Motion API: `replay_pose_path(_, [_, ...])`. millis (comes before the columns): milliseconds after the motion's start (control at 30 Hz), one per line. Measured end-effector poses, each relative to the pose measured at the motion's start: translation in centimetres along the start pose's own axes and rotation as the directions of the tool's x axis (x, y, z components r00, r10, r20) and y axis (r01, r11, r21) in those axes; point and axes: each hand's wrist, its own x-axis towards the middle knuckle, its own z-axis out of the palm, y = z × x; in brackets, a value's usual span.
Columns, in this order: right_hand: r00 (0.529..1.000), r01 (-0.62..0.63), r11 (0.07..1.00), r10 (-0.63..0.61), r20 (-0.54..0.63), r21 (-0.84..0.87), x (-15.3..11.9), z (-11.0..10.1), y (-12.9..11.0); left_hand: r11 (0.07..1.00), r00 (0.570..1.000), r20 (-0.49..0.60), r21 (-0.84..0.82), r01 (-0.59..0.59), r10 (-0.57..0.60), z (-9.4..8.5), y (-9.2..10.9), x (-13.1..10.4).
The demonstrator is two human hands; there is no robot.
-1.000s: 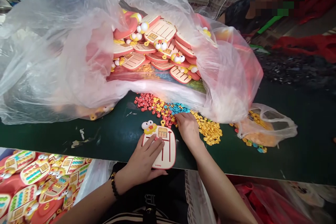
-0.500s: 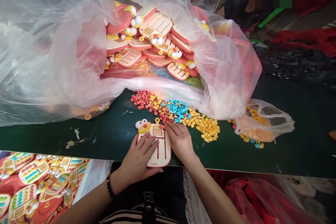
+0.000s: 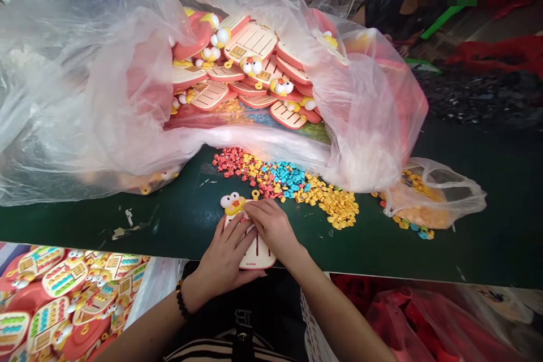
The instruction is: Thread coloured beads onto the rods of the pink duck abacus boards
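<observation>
A cream toy board (image 3: 257, 257) with a red rim, slots and a yellow duck head (image 3: 232, 202) lies on the green table's near edge. My left hand (image 3: 229, 251) grips it, fingers across its face and thumb at the lower edge. Over the board's upper part is my right hand (image 3: 271, 229), its fingertips pinched together beside my left fingers. Whatever is between those fingertips is hidden. Just beyond the board lie piles of small pieces: red pieces (image 3: 229, 162), blue pieces (image 3: 287, 176) and yellow pieces (image 3: 339, 206).
A large clear plastic bag (image 3: 85, 90) full of similar duck boards (image 3: 251, 42) spreads across the table's back. On the right sits a small bag (image 3: 424, 203) of pieces. Boards with coloured pieces (image 3: 63, 277) fill a container at lower left. Another person (image 3: 382, 11) is at upper right.
My right hand has moved left across the board, from its right-hand side to its upper middle beside my left fingers. My left hand keeps its hold on the board.
</observation>
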Motion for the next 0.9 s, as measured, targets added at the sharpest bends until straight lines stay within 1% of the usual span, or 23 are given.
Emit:
replay_pose_path(67, [0.999,-0.022,0.999,0.021,-0.039,-0.023,0.1,-0.1,0.4,1.0,1.0,-0.013,-0.001,0.0,0.0,-0.1,0.0,0.0])
replay_pose_path(167, [0.982,-0.118,0.988,0.102,-0.157,-0.096,-0.4,-0.6,1.1,1.0,0.999,-0.039,-0.01,-0.003,0.003,-0.2,-0.1,0.0])
replay_pose_path(200, [0.978,-0.137,0.982,0.113,-0.178,-0.13,-0.8,-0.8,1.3,1.0,0.999,-0.045,-0.018,0.001,-0.001,-0.3,-0.1,0.0])
replay_pose_path(267, [0.983,-0.123,0.972,0.092,-0.159,-0.202,-1.6,-1.1,1.5,0.999,0.998,-0.06,-0.038,0.013,-0.015,-0.3,0.0,0.0])
replay_pose_path(367, [0.995,-0.056,0.957,0.03,-0.093,-0.284,-2.6,-1.2,1.6,0.997,0.995,-0.085,-0.059,0.046,-0.051,-0.3,0.2,0.1])
replay_pose_path(467, [0.998,-0.026,0.949,0.005,-0.07,-0.315,-3.0,-1.2,1.5,0.997,0.993,-0.098,-0.054,0.062,-0.067,-0.3,0.3,0.2])
replay_pose_path(600, [0.998,-0.045,0.955,0.032,-0.048,-0.294,-3.3,-1.4,1.0,0.998,0.994,-0.096,-0.033,0.047,-0.05,-0.3,0.3,0.2])
replay_pose_path(667, [0.996,-0.077,0.962,0.061,-0.069,-0.261,-3.7,-1.4,0.3,0.997,0.992,-0.101,-0.036,0.066,-0.069,-0.3,0.4,0.2])
replay_pose_path(733, [0.991,-0.108,0.973,0.088,-0.105,-0.203,-4.3,-1.1,-0.7,0.995,0.991,-0.1,-0.043,0.086,-0.09,-0.2,0.4,0.2])
replay_pose_path(800, [0.986,-0.125,0.984,0.11,-0.122,-0.123,-4.5,-0.6,-1.6,0.996,0.992,-0.095,-0.047,0.078,-0.082,-0.2,0.4,0.2])
replay_pose_path(900, [0.987,-0.119,0.993,0.12,-0.103,0.019,-3.7,0.0,-1.7,0.997,0.995,-0.089,-0.062,0.037,-0.042,-0.2,0.2,0.0])
